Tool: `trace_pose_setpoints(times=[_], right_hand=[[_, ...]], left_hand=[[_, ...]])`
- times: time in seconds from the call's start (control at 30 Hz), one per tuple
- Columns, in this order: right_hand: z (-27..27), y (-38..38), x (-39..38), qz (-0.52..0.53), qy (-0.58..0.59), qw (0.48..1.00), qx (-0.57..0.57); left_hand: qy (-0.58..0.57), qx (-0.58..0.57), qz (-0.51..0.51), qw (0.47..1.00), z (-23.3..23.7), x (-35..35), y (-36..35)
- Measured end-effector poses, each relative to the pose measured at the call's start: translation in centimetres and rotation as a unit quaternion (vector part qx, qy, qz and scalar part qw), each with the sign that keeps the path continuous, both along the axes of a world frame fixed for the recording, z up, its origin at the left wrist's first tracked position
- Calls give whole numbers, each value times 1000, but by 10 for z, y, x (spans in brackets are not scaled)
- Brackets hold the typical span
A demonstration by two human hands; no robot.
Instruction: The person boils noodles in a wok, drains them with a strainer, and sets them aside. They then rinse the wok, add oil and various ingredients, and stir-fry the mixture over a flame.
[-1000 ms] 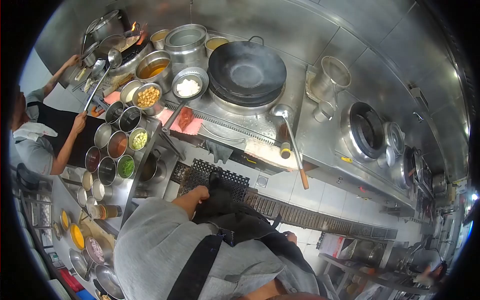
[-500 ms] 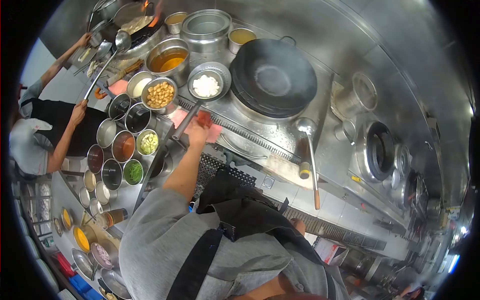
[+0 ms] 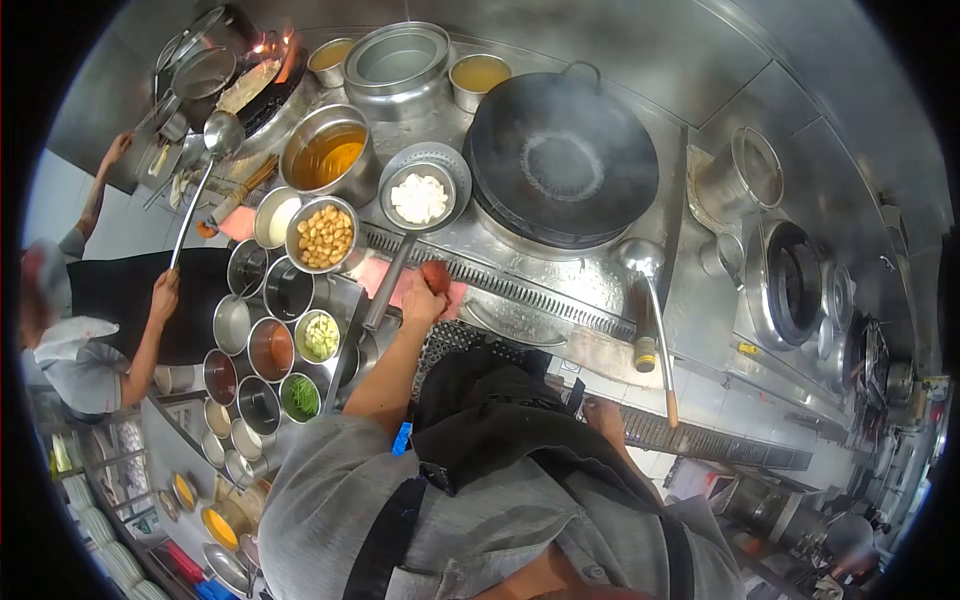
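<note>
My left hand (image 3: 424,302) is at the stove's front edge, its fingers closed round a bunched red cloth (image 3: 435,276). Flat pink cloth (image 3: 385,284) lies under and beside that hand. Just left of it runs the handle of a strainer (image 3: 398,262), whose bowl holds white chunks (image 3: 420,198). My right hand (image 3: 604,416) hangs low by my apron, partly in view; its fingers are not clear. Beyond my hands, a large black wok (image 3: 562,165) sits on the burner, steaming. A ladle (image 3: 654,300) with a wooden handle lies to the right, beside a bottle (image 3: 643,335).
Pots of sauces and chopped food, including a bowl of brown pieces (image 3: 325,236), crowd the left. A pot of amber liquid (image 3: 335,158) stands behind them. At far left, another person holds a long ladle (image 3: 198,200) near a flaming wok (image 3: 255,92). A metal pot (image 3: 738,172) stands right.
The view has shifted. My left hand has turned, and the red cloth now bunches up above its fingers. My right hand has come into view. The other person's wok and strainer have moved.
</note>
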State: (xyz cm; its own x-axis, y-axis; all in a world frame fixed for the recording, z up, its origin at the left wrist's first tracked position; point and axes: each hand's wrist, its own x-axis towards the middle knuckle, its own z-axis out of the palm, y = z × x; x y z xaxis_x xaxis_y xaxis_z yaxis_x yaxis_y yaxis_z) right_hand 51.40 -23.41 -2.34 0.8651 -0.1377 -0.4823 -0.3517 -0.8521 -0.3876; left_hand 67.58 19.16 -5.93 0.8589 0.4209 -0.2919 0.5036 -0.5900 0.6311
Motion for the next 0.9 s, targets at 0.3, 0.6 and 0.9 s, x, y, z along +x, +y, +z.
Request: trace_pose_setpoints(times=[0.3,0.6,0.9], right_hand=[[49,-43,19,-27,-232,970,-61],[7,-138,50,-69,-120,979,-150],[79,-109,52,-66,-124,986,-89]], left_hand=[[-346,-127,47,929,96,35,32],[-182,-506,140,831,159,28,59],[-28,-16,63,997,46,-63,3]])
